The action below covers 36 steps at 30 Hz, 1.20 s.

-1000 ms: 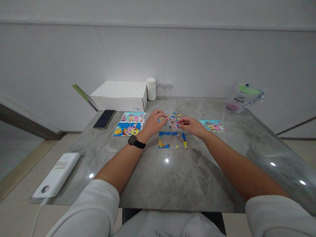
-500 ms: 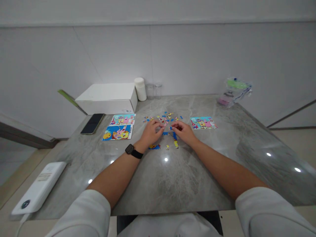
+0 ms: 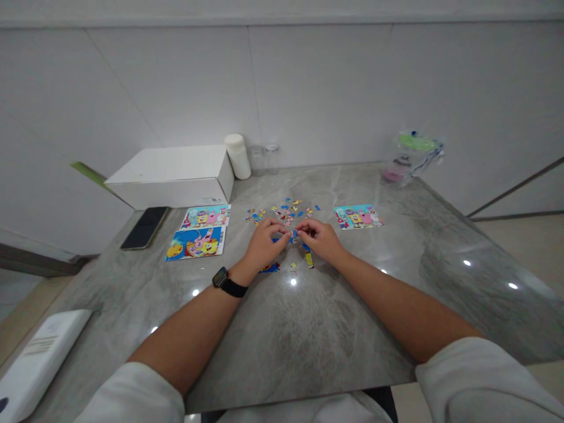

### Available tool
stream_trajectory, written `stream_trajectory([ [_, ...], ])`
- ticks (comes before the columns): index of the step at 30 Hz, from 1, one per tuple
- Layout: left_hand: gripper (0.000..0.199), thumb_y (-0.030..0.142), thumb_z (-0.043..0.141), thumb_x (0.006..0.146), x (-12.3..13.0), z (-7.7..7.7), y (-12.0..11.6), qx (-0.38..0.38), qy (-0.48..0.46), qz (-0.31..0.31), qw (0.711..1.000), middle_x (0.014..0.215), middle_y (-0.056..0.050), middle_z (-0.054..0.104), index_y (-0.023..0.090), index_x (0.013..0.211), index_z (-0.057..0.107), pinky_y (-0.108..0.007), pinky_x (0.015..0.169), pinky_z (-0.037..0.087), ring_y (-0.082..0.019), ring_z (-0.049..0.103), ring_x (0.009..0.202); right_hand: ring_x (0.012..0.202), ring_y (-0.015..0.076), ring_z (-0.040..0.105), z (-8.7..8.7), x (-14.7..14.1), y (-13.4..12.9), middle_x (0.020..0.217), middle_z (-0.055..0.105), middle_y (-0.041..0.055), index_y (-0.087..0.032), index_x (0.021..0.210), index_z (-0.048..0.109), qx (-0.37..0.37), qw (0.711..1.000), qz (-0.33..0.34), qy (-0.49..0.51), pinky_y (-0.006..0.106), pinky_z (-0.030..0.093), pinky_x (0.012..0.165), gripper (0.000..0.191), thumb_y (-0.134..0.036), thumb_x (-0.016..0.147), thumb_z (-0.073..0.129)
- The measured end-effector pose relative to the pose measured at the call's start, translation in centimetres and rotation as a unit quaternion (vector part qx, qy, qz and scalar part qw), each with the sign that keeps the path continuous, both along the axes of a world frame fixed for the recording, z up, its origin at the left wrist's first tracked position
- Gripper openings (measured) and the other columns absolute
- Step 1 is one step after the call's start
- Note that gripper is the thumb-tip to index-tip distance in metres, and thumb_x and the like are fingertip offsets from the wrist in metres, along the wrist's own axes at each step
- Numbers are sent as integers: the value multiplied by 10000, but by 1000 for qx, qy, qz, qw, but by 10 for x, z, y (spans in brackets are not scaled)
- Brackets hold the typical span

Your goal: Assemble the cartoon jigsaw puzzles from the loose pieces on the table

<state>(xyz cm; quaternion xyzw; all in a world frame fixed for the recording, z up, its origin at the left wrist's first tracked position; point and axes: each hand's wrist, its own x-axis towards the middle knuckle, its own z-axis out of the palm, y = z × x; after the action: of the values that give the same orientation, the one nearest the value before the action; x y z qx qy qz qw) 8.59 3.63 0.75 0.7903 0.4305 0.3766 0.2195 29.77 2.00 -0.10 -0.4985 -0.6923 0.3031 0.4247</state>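
Note:
My left hand [image 3: 265, 244] and my right hand [image 3: 322, 239] meet over the table, fingertips pinched close on either side of a small blue jigsaw puzzle piece [image 3: 294, 234]. Its edges are partly covered by the fingers. Below my right hand lies a joined strip of blue and yellow pieces [image 3: 309, 258]. A blue joined section [image 3: 270, 268] shows partly from under my left hand. One loose yellowish piece [image 3: 293, 267] rests between them. Beyond the fingers, several loose puzzle pieces [image 3: 287, 210] are scattered.
On the left lie two cartoon picture cards [image 3: 196, 243] and a black phone [image 3: 145, 228]. Behind them stand a white box [image 3: 170, 176], a white bottle [image 3: 238, 157] and two clear glasses [image 3: 272, 158]. Another card [image 3: 359, 217] and a plastic bag [image 3: 412, 158] are right. A white power bank [image 3: 42, 358] sits front left.
My hands have drawn closer together, and both sets of fingertips now meet at the blue piece. The view has shifted slightly, sliding the table items on the left outward.

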Motion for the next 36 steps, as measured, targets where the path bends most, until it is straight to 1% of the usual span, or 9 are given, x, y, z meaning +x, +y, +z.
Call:
stream_trajectory([
  [4, 126, 300, 713, 934, 0, -1, 2, -19, -23, 3, 1000, 1015, -33, 683, 227, 835, 741, -395, 995, 536, -205, 665, 1017, 727, 173, 651, -2, -1, 0, 866, 757, 22, -240, 1042, 735, 7, 1000, 4, -21, 293, 494, 674, 198, -352, 921, 625],
  [10, 151, 308, 702, 938, 0, -5, 4, -50, -66, 12, 996, 1002, -39, 681, 232, 812, 734, -392, 988, 538, -204, 669, 1008, 970, 237, 670, 4, 4, -4, 1125, 732, 93, -262, 1164, 696, 160, 984, 29, -76, 381, 560, 842, 241, -288, 937, 619],
  [14, 172, 317, 690, 943, 1, -6, 4, -64, -74, 4, 995, 988, -38, 692, 237, 793, 717, -389, 971, 551, -206, 669, 1002, 1145, 282, 651, 8, 4, -6, 1181, 727, 98, -286, 1132, 704, 199, 972, 51, -114, 481, 531, 1026, 202, -284, 940, 642],
  [19, 186, 324, 672, 954, 4, -6, 2, -70, -64, -10, 995, 998, -42, 693, 229, 798, 709, -375, 929, 566, -203, 674, 979, 1087, 265, 677, 6, 5, -5, 1104, 749, 82, -282, 1067, 712, 212, 966, 60, -137, 481, 515, 1053, 132, -291, 975, 619],
  [21, 162, 320, 651, 970, 3, -7, 0, -48, -47, -9, 998, 1005, -43, 697, 228, 854, 716, -381, 937, 559, -206, 673, 985, 1088, 262, 678, 5, 8, -3, 1101, 753, 80, -277, 1065, 713, 212, 966, 54, -137, 476, 512, 1056, 132, -278, 975, 616],
  [24, 106, 299, 649, 971, 1, -6, -3, 24, 25, -7, 999, 1076, -57, 705, 234, 1001, 728, -429, 1005, 522, -235, 655, 1071, 1105, 265, 671, 3, 17, 0, 1109, 753, 79, -275, 1061, 721, 197, 969, 42, -144, 474, 505, 1058, 146, -247, 950, 629],
  [27, 156, 276, 690, 935, -1, -5, -7, 71, 117, -12, 991, 1156, -75, 704, 243, 1083, 727, -468, 1029, 488, -272, 631, 1125, 1080, 262, 674, 0, 25, 4, 1093, 755, 81, -263, 1026, 733, 176, 969, 43, -165, 450, 513, 1020, 132, -233, 925, 654],
  [31, 170, 274, 680, 936, -2, -5, -9, 85, 179, -32, 980, 1142, -75, 711, 258, 1096, 733, -488, 1013, 474, -289, 623, 1112, 1039, 251, 681, -7, 28, 6, 1081, 759, 78, -250, 987, 745, 147, 964, 57, -214, 410, 511, 964, 127, -195, 893, 678],
  [36, 164, 270, 661, 944, -1, -4, -11, 92, 198, -47, 975, 1139, -79, 717, 270, 1082, 750, -504, 1010, 458, -296, 616, 1090, 1062, 252, 684, -10, 25, 6, 1091, 764, 75, -245, 981, 758, 124, 956, 65, -258, 395, 490, 961, 127, -183, 887, 700],
])
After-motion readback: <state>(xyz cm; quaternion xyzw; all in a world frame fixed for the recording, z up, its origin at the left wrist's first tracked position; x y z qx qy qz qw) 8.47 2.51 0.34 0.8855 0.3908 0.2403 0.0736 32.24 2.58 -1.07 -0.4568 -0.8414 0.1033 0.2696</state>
